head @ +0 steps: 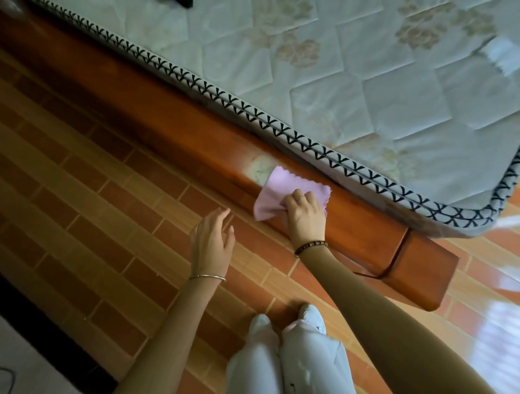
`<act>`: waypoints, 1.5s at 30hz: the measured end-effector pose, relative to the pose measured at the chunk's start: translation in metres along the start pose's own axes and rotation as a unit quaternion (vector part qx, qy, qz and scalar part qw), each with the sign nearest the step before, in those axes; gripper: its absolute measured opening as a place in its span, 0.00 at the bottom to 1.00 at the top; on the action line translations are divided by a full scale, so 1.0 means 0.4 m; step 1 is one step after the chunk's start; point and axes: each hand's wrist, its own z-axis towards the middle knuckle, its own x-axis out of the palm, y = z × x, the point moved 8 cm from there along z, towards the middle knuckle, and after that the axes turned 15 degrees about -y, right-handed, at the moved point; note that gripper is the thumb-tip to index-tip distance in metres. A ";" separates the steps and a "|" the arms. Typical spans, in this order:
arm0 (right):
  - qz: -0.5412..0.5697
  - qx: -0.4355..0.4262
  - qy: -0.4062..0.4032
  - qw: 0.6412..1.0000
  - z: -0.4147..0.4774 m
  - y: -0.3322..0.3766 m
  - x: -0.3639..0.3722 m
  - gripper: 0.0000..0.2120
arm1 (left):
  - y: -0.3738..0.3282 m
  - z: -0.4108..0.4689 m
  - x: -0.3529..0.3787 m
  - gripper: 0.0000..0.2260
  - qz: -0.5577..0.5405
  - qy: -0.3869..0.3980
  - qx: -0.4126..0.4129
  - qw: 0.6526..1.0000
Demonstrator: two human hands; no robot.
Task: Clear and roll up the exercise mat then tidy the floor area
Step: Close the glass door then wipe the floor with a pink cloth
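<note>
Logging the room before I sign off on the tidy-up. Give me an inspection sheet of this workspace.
Surface: tiled floor in brown and tan bands, glare at right.
Job's things: pink cloth pressed on the wooden bed frame; pale smudge on the frame just beyond the cloth; no exercise mat seen.
Clutter: dark object at the mattress's far edge, cut off by the frame.
Hands: right hand gripping the cloth; left hand open, hovering above the floor, empty.
Cables: a thin dark loop at the bottom-left corner, too small to identify.
Surroundings: quilted mattress on the frame; the person's shoes on the tiles.
</note>
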 end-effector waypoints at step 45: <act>0.045 0.491 -0.146 0.858 -0.727 -0.957 -1.531 0.12 | -1.652 -0.595 -0.121 0.15 -0.152 0.156 0.417 0.882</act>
